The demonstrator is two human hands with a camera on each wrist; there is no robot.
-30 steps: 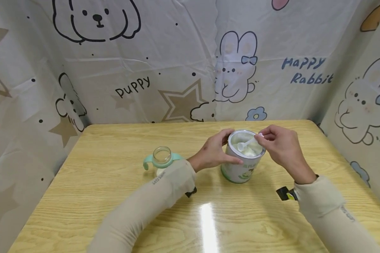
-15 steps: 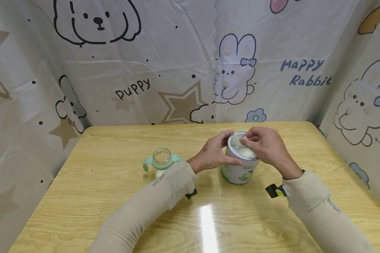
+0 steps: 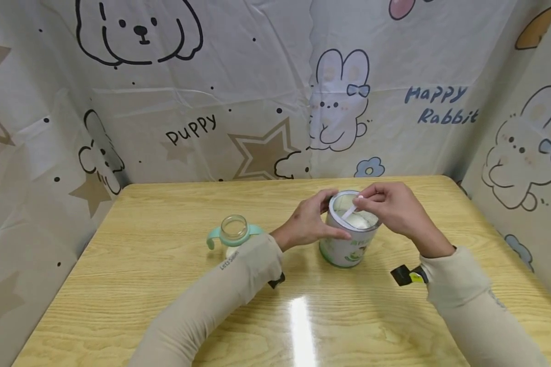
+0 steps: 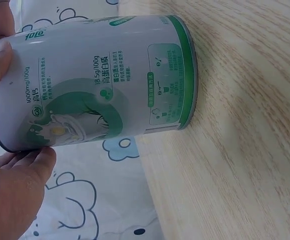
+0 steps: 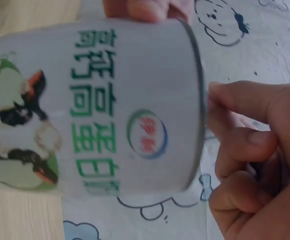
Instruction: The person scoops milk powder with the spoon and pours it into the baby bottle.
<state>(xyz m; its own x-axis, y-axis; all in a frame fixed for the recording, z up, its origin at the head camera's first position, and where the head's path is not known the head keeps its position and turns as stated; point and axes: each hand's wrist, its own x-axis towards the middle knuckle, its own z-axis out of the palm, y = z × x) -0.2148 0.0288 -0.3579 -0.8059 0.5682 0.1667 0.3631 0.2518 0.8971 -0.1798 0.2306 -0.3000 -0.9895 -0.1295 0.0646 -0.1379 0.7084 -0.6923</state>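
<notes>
A white and green milk powder tin [image 3: 344,251] stands on the table with its top uncovered and pale powder [image 3: 359,221] inside. My left hand [image 3: 309,223] grips the tin's left side near the rim, thumb in front and fingers behind; the left wrist view shows that hand on the tin [image 4: 85,85] too. Above the opening, my right hand [image 3: 395,209] pinches the handle end of a white scoop [image 3: 350,211]. The scoop slants down to the left into the tin; its bowl cannot be made out. In the right wrist view, the right hand's fingers [image 5: 249,145] are curled beside the rim.
Left of the tin, partly behind my left sleeve [image 3: 252,265], stands a baby bottle [image 3: 234,230] with mint-green handles and an open neck. The wooden table [image 3: 156,244] meets a printed cloth backdrop [image 3: 211,92] at the back and sides.
My right hand has moved left over the tin, dipped the scoop inward, then drawn back slightly right. The scoop now slants toward the tin's left inner side. My left hand keeps its grip.
</notes>
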